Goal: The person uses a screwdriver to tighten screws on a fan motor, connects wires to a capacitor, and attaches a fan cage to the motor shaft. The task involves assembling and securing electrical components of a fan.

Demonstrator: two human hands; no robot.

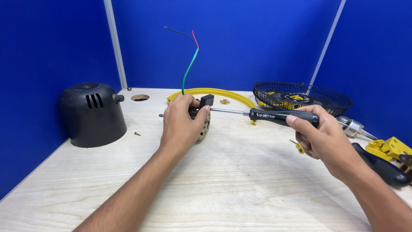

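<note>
I see my left hand [180, 124] with fingers wrapped tight around the small motor [203, 125] above the desk [223, 180]. My right hand [319, 139] fingers clamp the black screwdriver [274, 115], its shaft reaching the motor.

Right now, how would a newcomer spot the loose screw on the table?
Start at the black domed cover at the wooden table's left edge. Just right of its base lies the small screw, alone on bare wood, clear of the left hand and far tinier than everything nearby.
</note>
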